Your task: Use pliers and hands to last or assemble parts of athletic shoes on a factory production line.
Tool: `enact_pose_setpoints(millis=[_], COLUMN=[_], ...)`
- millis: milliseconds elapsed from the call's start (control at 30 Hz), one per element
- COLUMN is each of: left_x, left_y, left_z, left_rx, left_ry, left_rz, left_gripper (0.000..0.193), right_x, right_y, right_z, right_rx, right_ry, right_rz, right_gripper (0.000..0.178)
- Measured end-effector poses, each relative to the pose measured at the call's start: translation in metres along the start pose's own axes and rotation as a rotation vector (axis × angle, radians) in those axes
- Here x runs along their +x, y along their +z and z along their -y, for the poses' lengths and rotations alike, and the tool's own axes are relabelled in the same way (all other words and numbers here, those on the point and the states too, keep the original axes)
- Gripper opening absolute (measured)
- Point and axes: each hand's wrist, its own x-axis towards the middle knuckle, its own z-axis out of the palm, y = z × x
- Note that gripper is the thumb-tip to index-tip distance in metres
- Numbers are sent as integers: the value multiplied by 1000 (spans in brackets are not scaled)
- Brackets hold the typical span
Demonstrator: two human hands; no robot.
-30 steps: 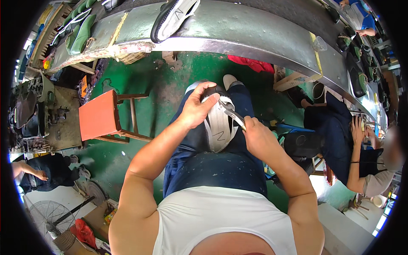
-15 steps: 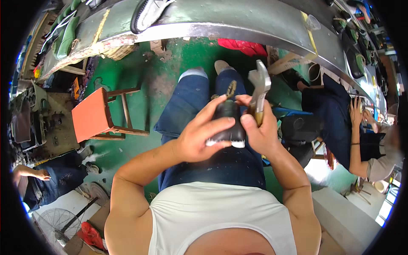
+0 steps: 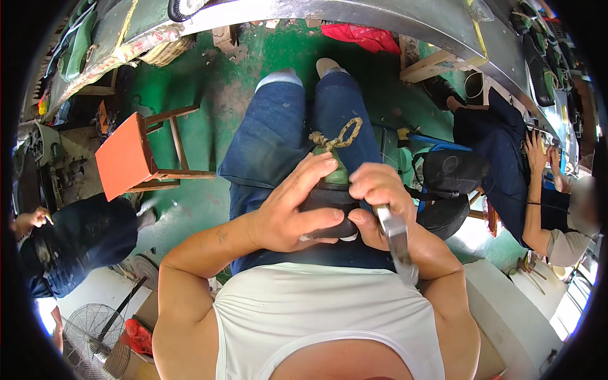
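Observation:
Above my lap, my left hand [image 3: 288, 206] is wrapped round a black shoe upper [image 3: 326, 197] that sits on a green shoe last [image 3: 337, 175]. A knotted rope loop [image 3: 348, 133] sticks out of the last's far end. A pale edge shows along the upper's near side, partly covered by my fingers. My right hand [image 3: 389, 190] is closed on metal lasting pliers [image 3: 399, 247], whose head points down toward my right forearm. The thumb and fingers of that hand bend against the upper's right side; their exact grip on it is partly hidden.
A metal-edged workbench [image 3: 272, 11] curves across the far side, with green shoes [image 3: 79, 47] at its left. An orange-topped stool [image 3: 125, 157] stands left. One person sits at right beside a black bag [image 3: 453, 171]; another is at left near a fan [image 3: 95, 335].
The lasting pliers have swung from pointing away to pointing back toward me. The shoe has tilted, so the green last and rope loop show more. My view has shifted slightly.

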Motion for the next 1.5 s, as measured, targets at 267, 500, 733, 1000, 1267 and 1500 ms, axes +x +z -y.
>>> enact_pose_setpoints(millis=[267,500,733,1000,1267,1500], left_x=[20,6,9,3,-4,-23], left_y=[-6,2,-8,-18,-10,11], left_z=[36,81,127,127,108,101], left_rx=[66,-212,19,-696,-874,-474], left_ry=[-140,-657,-861,-1238,-1086,-1079], left_rz=[-34,-194,-184,21,162,182], left_gripper=[97,82,54,44,78,93], right_x=[44,52,2,-51,-30,-8], right_y=[-15,-16,13,1,-47,-45], right_z=[-28,-93,-108,-141,-67,-52], right_rx=[114,165,104,74,-382,-618], right_ry=[601,882,928,1081,1110,523], right_rz=[-61,-107,-46,5,365,653], right_gripper=[41,35,44,34,35,36])
